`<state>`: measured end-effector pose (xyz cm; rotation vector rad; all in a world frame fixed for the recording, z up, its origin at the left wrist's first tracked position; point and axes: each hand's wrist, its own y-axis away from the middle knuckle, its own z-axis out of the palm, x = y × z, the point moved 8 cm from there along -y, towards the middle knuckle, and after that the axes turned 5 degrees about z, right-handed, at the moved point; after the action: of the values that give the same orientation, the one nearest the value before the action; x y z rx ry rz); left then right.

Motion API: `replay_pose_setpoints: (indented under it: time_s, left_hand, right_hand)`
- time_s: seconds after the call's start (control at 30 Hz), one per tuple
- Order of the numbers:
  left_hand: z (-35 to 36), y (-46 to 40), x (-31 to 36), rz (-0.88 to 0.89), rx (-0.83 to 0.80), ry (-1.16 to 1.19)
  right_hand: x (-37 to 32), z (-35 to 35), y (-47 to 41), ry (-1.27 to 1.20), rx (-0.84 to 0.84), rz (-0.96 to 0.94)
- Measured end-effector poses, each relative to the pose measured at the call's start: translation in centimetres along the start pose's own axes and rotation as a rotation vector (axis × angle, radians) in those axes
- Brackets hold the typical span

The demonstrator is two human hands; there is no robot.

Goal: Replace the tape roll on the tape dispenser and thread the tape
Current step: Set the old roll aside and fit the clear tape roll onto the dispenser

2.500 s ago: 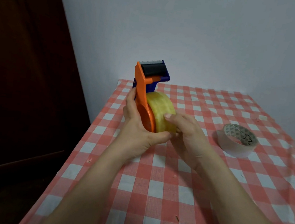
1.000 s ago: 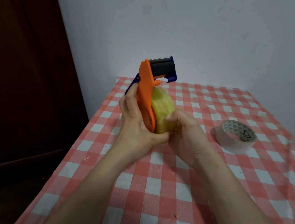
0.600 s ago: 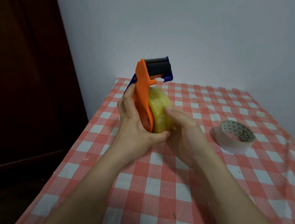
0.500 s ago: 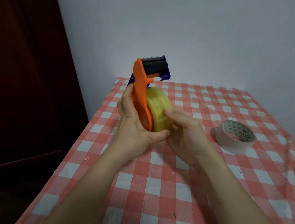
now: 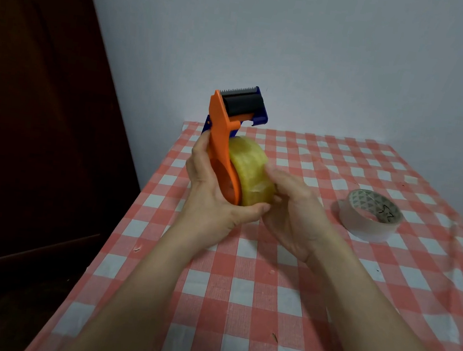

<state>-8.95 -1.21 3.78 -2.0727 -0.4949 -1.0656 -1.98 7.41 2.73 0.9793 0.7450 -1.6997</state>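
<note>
- Tape dispenser (image 5: 222, 145), orange with a blue part behind and a black roller under a serrated blade at its top, is held upright above the table between both hands.
- The left hand (image 5: 210, 199) is wrapped around the dispenser's lower round body from the left side, fingers up along the far face and the thumb curled under the bottom edge of the roll.
- A yellowish clear tape roll (image 5: 250, 174) sits mounted on the dispenser's right face, just below the roller.
- The right hand (image 5: 293, 212) presses against the roll from the right, its fingers laid together on the roll's outer surface; whether a loose tape end is pinched there cannot be told.
- Both bare forearms reach in from the bottom of the view.
- Beneath the hands lies a red-and-white checked tablecloth (image 5: 239, 293) covering the table.
- A second, whitish tape roll (image 5: 371, 216) lies flat on the cloth to the right, well apart from the hands.
- A pale wall stands behind the table, and a dark wooden door (image 5: 27, 121) fills the left side.
</note>
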Motion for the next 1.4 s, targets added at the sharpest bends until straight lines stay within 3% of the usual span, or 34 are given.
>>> replay_pose_setpoints:
  time_s: [0.23,0.6,0.87,1.03,1.3,1.4]
  left_hand:
    - [0.0,-0.1,-0.4,-0.018,-0.006,0.017]
    - [0.1,0.1,0.0,0.011,-0.009,-0.054]
    - [0.0,0.0,-0.4,0.007,-0.025,0.022]
    - [0.0,0.0,-0.6,-0.007,-0.021,0.06]
    - [0.2,-0.1,-1.9,-0.134,-0.011,0.298]
    - [0.2,0.1,-2.3,-0.251,0.039,0.54]
  right_hand:
    - [0.5,-0.9,-0.2,-0.043,0.065,0.026]
    - [0.7,-0.7,-0.7,-0.034,-0.012,0.056]
    - [0.5,-0.2,-0.4,-0.043,-0.037,0.013]
    - [0.6,-1.3,-0.4,-0.051,0.084,0.024]
    - [0.3,0.3,-0.1,-0.007,-0.143,-0.001]
    - [-0.7,-1.0,-0.3,0.089,-0.025,-0.076]
